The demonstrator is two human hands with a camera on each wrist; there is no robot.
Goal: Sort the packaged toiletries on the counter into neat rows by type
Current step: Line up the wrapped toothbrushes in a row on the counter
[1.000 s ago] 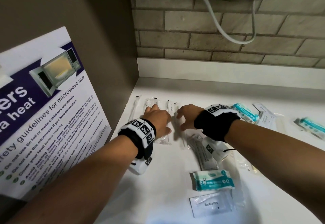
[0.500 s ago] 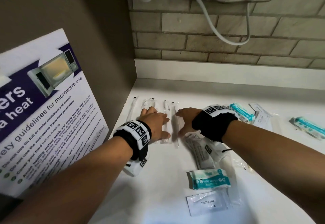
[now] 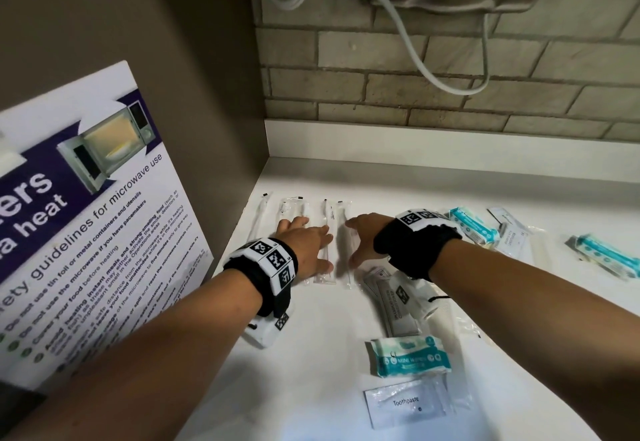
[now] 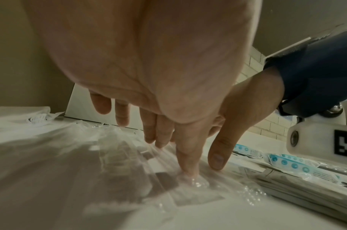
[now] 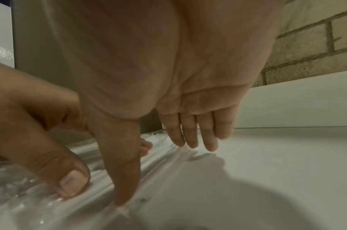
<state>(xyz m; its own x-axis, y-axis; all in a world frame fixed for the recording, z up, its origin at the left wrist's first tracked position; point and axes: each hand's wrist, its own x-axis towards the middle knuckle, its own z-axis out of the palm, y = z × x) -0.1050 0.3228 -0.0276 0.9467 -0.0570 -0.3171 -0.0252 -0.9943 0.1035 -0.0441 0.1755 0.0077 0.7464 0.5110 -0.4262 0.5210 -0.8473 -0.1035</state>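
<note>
Several clear-wrapped toothbrush packets [image 3: 325, 233] lie side by side at the back left of the white counter [image 3: 311, 354]. My left hand [image 3: 304, 246] lies flat on them with straight fingers, its thumb [image 4: 188, 161] pressing the plastic [image 4: 129, 155]. My right hand [image 3: 363, 238] stands just to their right, fingers straight, its thumb [image 5: 125, 179] and fingertips [image 5: 190, 140] touching the edge of the rightmost packet [image 5: 164, 157]. Teal wipe packs [image 3: 410, 356], a toothpaste sachet [image 3: 405, 404] and grey sachets [image 3: 394, 302] lie nearer me.
A microwave safety poster [image 3: 86, 215] leans against the left wall. A brick wall [image 3: 450, 77] with a white cable [image 3: 408, 42] backs the counter. More teal packs [image 3: 472, 226] [image 3: 606, 255] and a clear packet [image 3: 512, 236] lie at the right.
Both hands have slid a little nearer me along the toothbrush packets, still flat on either side of them. The packets lie closer together and straighter.
</note>
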